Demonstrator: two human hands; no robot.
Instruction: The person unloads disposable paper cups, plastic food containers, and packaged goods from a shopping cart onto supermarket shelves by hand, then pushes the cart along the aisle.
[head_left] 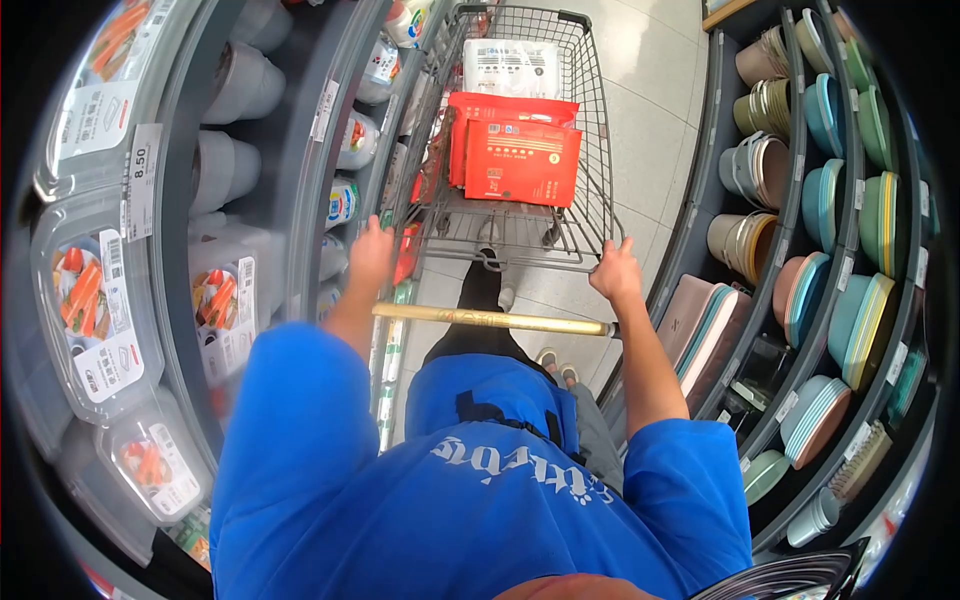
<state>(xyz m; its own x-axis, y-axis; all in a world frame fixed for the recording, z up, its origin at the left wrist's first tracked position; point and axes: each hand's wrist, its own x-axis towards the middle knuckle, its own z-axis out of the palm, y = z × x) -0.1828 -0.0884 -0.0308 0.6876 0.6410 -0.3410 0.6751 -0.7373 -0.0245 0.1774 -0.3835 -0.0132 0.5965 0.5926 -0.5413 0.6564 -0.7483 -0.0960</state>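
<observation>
A wire shopping cart (pixel 604 130) stands in front of me in the aisle. My right hand (pixel 615 270) is closed around the rear right corner of its basket. My left hand (pixel 372 248) is curled at the rear left side of the basket, its fingertips partly hidden. The yellow handle bar (pixel 495 318) crosses between my forearms, with neither hand on it. Inside the basket, a red package (pixel 522 163) lies over another red package (pixel 458 125). A white package (pixel 511 68) with dark print sits farther forward.
The left shelf holds clear plastic food containers (pixel 95 310) and a price label (pixel 141 180); bottles (pixel 342 202) stand closer to the cart. Along the right shelf (pixel 727 300) are buckets (pixel 755 165), stacked bowls (pixel 822 205) and trays (pixel 695 325). Another person's shoes (pixel 557 366) show beside me on the tiled floor (pixel 650 110).
</observation>
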